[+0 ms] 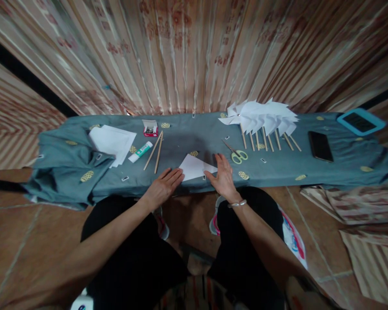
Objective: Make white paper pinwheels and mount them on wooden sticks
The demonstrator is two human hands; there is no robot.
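A folded sheet of white paper (194, 167), triangular in outline, lies on the cloth-covered table near its front edge. My left hand (166, 183) lies flat at the paper's left corner, fingers stretched out and touching it. At the right corner my right hand (224, 175) rests with its fingers spread, thumb and fingertips on or beside the paper. Green-handled scissors (237, 154) lie just beyond my right hand. Two wooden sticks (158, 150) and a glue tube (140, 152) lie beyond my left hand.
A stack of white paper (113, 142) sits at the left. Behind the sticks stands an open small red box (150, 128). Several paper pinwheels (265, 116) on sticks lie at the back right. Farther right are a black phone (320, 146) and a blue-framed tablet (362, 121).
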